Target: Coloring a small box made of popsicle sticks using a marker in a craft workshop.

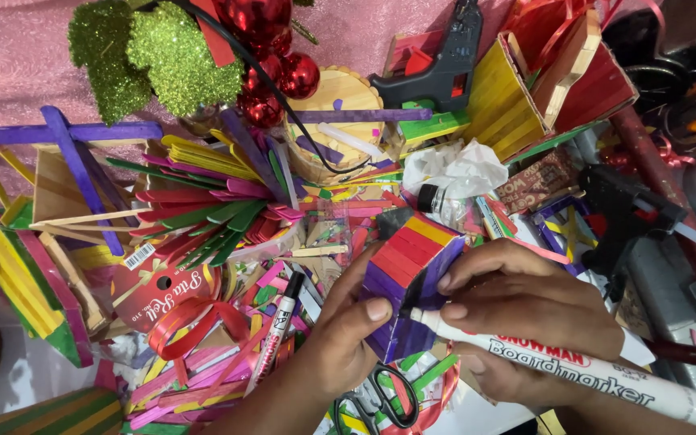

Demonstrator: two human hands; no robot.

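Across the table point(10, 56), covered in pink glitter cloth, we see heaps of coloured craft sticks point(203, 209), and finished stick-built pieces stand at the upper right and left of the frame, so much building looks already done. At centre right we hold a small craft-stick box point(412, 266), its walls striped purple, red, orange and yellow; the walls appear assembled. Our left hand point(340, 338) curls half-closed around its lower left side, thumb pressed on the face. Our right hand point(517, 302) steadies the box's right edge with its fingers while gripping a white board marker point(573, 370), tip touching the purple face. We judge the marking has barely begun, since no drawn lines show. A black glue gun point(445, 60) rests at upper centre, scissors point(380, 403) lie below.
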